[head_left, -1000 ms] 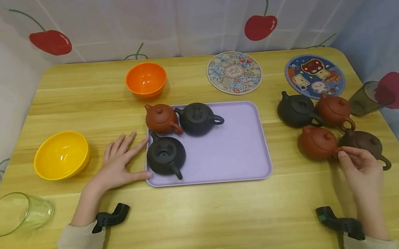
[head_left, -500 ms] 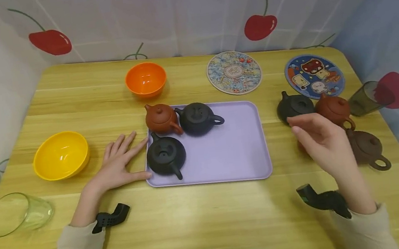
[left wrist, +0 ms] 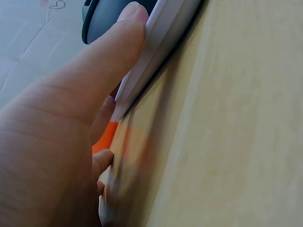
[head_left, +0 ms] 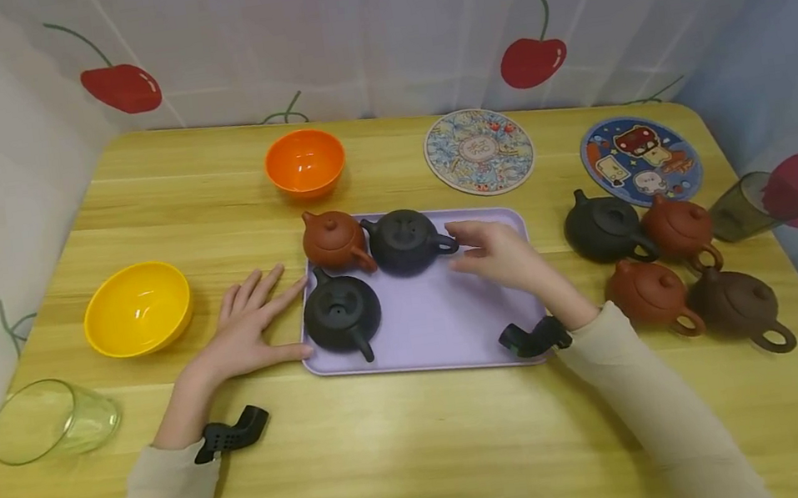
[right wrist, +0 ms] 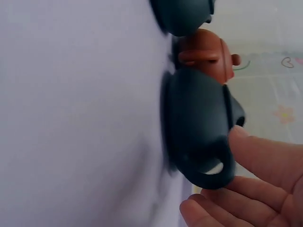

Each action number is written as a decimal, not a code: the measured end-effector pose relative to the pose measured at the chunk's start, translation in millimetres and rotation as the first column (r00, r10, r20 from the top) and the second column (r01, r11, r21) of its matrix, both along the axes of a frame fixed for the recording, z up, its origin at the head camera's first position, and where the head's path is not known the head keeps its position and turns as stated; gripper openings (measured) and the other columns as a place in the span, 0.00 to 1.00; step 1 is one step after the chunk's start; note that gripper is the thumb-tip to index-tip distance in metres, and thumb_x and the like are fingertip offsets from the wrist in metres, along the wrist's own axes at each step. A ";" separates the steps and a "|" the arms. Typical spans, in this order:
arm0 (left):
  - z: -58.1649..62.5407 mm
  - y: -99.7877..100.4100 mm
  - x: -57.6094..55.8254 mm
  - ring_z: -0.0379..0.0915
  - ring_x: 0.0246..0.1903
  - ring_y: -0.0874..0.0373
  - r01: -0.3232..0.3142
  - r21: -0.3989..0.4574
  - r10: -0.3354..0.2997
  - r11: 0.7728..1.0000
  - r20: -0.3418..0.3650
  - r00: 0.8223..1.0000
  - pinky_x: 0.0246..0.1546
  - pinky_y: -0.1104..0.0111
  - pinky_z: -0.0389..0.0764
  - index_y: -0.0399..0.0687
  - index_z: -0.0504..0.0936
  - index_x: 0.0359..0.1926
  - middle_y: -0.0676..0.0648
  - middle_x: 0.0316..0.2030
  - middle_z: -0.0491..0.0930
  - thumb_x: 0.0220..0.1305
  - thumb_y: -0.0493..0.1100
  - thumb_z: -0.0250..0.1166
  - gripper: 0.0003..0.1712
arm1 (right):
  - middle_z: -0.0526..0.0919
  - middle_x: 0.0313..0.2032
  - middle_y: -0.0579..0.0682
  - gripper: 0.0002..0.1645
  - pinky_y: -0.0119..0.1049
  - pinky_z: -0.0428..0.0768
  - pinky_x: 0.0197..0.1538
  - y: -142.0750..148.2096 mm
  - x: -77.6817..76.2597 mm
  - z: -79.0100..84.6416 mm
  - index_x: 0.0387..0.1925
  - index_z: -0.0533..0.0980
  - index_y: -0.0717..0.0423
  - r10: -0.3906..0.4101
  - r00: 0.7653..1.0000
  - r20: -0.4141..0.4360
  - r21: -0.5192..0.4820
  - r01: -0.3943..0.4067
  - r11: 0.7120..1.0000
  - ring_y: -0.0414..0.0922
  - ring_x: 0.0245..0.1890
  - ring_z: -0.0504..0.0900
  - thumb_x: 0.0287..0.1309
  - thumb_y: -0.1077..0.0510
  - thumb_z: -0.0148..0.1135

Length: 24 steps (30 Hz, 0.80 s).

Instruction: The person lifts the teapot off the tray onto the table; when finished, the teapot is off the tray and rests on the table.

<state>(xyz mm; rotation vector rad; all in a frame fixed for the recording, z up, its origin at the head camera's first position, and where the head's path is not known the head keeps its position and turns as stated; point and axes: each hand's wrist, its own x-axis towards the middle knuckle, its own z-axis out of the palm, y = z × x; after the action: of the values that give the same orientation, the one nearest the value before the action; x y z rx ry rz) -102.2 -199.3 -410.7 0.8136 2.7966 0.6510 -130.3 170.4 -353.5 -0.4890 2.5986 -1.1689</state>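
Note:
On the lilac tray (head_left: pixel 446 318) sit a black teapot (head_left: pixel 401 242) at the back, a small red-brown teapot (head_left: pixel 333 239) at its back left corner and another black teapot (head_left: pixel 341 314) at the front left. My right hand (head_left: pixel 494 253) is at the handle of the back black teapot, thumb and fingers spread around it; in the right wrist view the thumb (right wrist: pixel 258 151) overlaps the teapot's edge beside the handle. My left hand (head_left: pixel 246 328) lies with fingers spread, its thumb (left wrist: pixel 120 45) and index finger against the tray's left edge.
Several teapots stand at right: a black one (head_left: pixel 602 229), two red-brown ones (head_left: pixel 680 227) and a dark brown one (head_left: pixel 735 304). A grey glass (head_left: pixel 745 207) lies beside them. Two round mats (head_left: pixel 479 153) and an orange bowl (head_left: pixel 305 165) are behind; a yellow bowl (head_left: pixel 138 309) and green glass (head_left: pixel 80 417) at left.
My right hand has left the red-brown and dark brown teapots at the right and moved left over the tray to the black teapot's handle. My left hand stays at the tray edge.

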 end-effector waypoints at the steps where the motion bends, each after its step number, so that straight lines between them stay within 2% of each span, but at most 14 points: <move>1: 0.2 0.3 0.1 0.30 0.63 0.44 0.001 0.001 -0.001 1.000 0.001 1.000 0.55 0.48 0.32 0.66 0.50 0.65 0.45 0.66 0.40 0.38 0.70 0.61 0.52 | 0.68 0.53 0.61 0.32 0.41 0.70 0.48 -2.1 -1.9 -1.7 0.54 0.65 0.68 -0.005 1.000 -0.001 0.011 0.005 1.000 0.52 0.51 0.70 0.48 0.60 0.62; 4: 0.2 0.9 0.2 0.30 0.63 0.44 0.003 -0.002 -0.003 1.000 -0.001 1.000 0.55 0.49 0.32 0.66 0.50 0.65 0.45 0.66 0.40 0.38 0.70 0.61 0.52 | 0.72 0.50 0.58 0.29 0.39 0.72 0.47 -7.3 -6.0 -4.9 0.53 0.68 0.65 -0.040 0.999 -0.012 0.043 0.041 0.998 0.50 0.48 0.73 0.48 0.59 0.62; 13: -1.0 0.7 0.8 0.30 0.62 0.44 0.002 -0.004 -0.002 1.000 0.006 1.000 0.55 0.49 0.31 0.67 0.49 0.65 0.46 0.66 0.39 0.38 0.71 0.60 0.53 | 0.79 0.42 0.55 0.19 0.35 0.75 0.41 -16.5 -10.9 -13.4 0.44 0.75 0.62 -0.140 0.988 -0.071 0.035 0.143 0.989 0.45 0.40 0.78 0.49 0.59 0.61; 21: 0.6 1.3 0.8 0.30 0.62 0.43 0.005 -0.009 -0.005 1.000 0.007 1.000 0.55 0.48 0.31 0.66 0.49 0.65 0.45 0.66 0.39 0.38 0.71 0.60 0.52 | 0.81 0.36 0.52 0.13 0.34 0.74 0.38 -18.3 -3.7 -25.3 0.39 0.78 0.61 -0.245 0.955 -0.166 -0.065 0.237 0.969 0.42 0.36 0.78 0.50 0.61 0.61; 24: 0.8 0.7 0.8 0.30 0.62 0.43 0.000 -0.011 0.000 1.000 0.003 1.000 0.55 0.49 0.32 0.67 0.50 0.65 0.45 0.66 0.39 0.38 0.71 0.60 0.52 | 0.81 0.36 0.53 0.12 0.32 0.75 0.37 -15.6 -1.2 -28.2 0.39 0.78 0.62 -0.288 0.944 -0.163 -0.133 0.268 0.954 0.41 0.35 0.79 0.51 0.62 0.59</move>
<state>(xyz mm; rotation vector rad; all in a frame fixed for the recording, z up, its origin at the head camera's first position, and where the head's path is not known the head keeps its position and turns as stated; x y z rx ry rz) -101.4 -198.7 -409.8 0.8095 2.7950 0.6356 -131.4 154.8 -381.7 -0.2629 2.8419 -1.4226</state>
